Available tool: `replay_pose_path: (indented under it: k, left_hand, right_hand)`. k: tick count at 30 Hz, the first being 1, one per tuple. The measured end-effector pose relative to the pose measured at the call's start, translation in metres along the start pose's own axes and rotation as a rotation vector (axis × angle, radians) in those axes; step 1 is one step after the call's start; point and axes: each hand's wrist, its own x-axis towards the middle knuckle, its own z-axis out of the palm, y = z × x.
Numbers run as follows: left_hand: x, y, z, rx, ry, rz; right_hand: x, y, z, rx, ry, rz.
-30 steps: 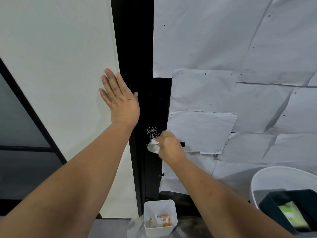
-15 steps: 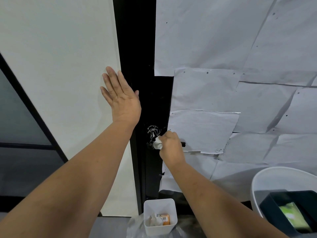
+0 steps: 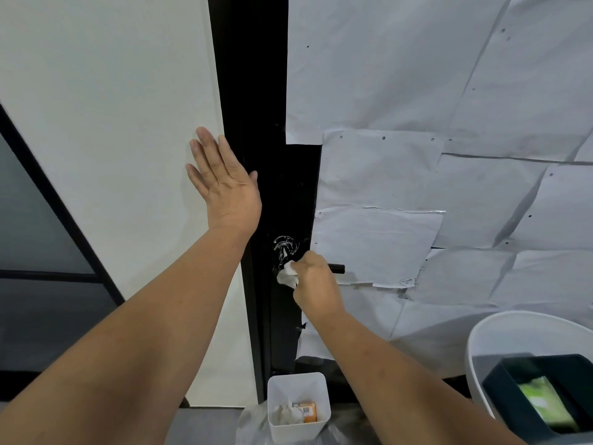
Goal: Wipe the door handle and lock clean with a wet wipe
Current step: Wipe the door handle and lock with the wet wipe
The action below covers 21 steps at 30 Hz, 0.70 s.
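Observation:
A black door handle sticks out to the right from a black door stile; only its tip shows past my right hand. My right hand is closed around a crumpled white wet wipe and presses it against the handle's base. Just above the wipe, the round lock plate is smeared with white streaks. My left hand lies flat with fingers spread, pressed on the white wall at the edge of the black door frame, above and left of the lock.
White paper sheets cover the door to the right. A small white bin with used wipes and an orange box stands on the floor below. A white tub holding a dark box is at the lower right. A dark glass panel is at the left.
My right hand has shifted the wipe slightly up and then back down along the handle's base. My left hand has stayed flat on the wall.

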Motion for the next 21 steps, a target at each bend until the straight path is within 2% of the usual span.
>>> replay_pose_path:
  k: [2, 7, 10, 12, 16, 18, 21]
  left_hand:
    - [0.0, 0.0, -0.001, -0.006, -0.002, 0.001]
    - [0.001, -0.001, -0.001, -0.016, -0.009, 0.007]
    - [0.0, 0.0, -0.002, -0.013, -0.018, 0.003]
    - [0.0, 0.0, -0.002, -0.014, -0.016, 0.003]
    - [0.0, 0.001, -0.001, -0.018, -0.017, 0.002]
    - [0.001, 0.0, -0.001, -0.018, -0.011, 0.003]
    - [0.0, -0.001, 0.0, -0.014, -0.005, 0.008]
  right_hand:
    - [-0.008, 0.007, -0.004, 0.075, 0.098, 0.142]
    - [-0.011, 0.031, -0.021, 0.35, 0.445, 0.684]
    - [-0.006, 0.037, -0.023, 0.461, 0.552, 0.909]
    - [-0.007, 0.037, -0.021, 0.668, 0.511, 1.063]
    - [-0.003, 0.025, -0.023, 1.302, 0.208, 1.249]
    - [0.0, 0.023, -0.022, 1.45, 0.191, 1.27]
    - [0.01, 0.014, -0.014, 1.56, 0.254, 1.336]
